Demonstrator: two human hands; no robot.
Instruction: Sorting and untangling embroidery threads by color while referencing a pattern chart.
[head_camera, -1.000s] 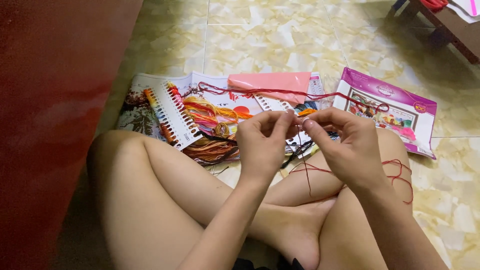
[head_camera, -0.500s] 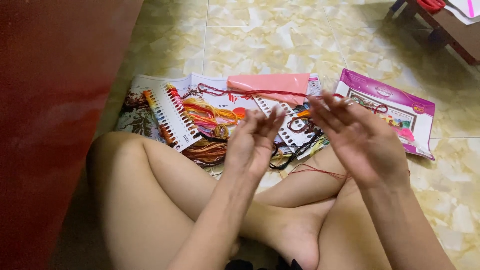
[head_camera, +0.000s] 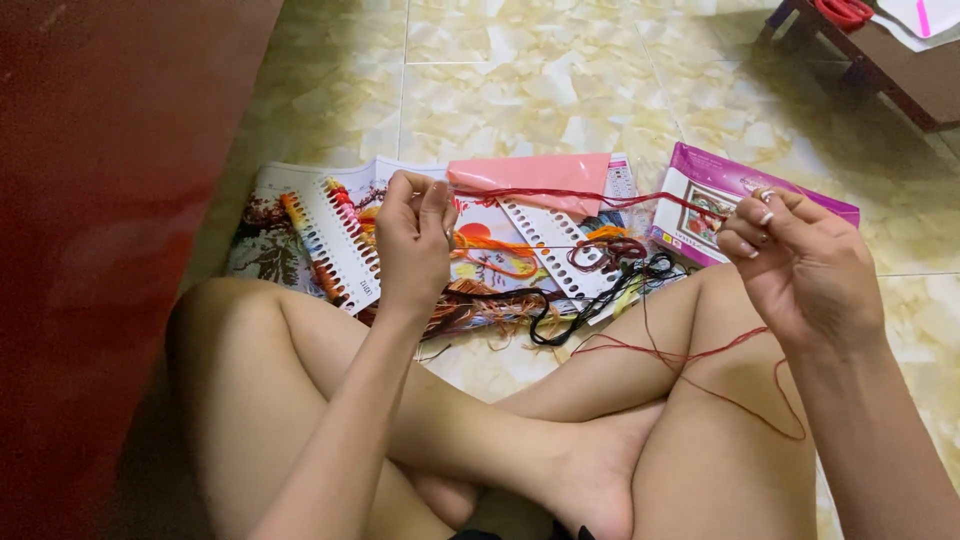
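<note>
Both my hands pinched one red thread (head_camera: 590, 196), left hand (head_camera: 413, 243) and right hand (head_camera: 795, 262) well apart, the strand taut between them above the floss cards (head_camera: 340, 245). Its loose end trailed over my right leg. A purple packet (head_camera: 700, 190) lay just right of the cards.

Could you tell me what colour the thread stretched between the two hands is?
Dark red thread, clearest in the head view.

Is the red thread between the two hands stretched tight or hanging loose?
Stretched tight: the red thread runs straight from the left hand to the right hand; its tail droops over the leg.
</note>
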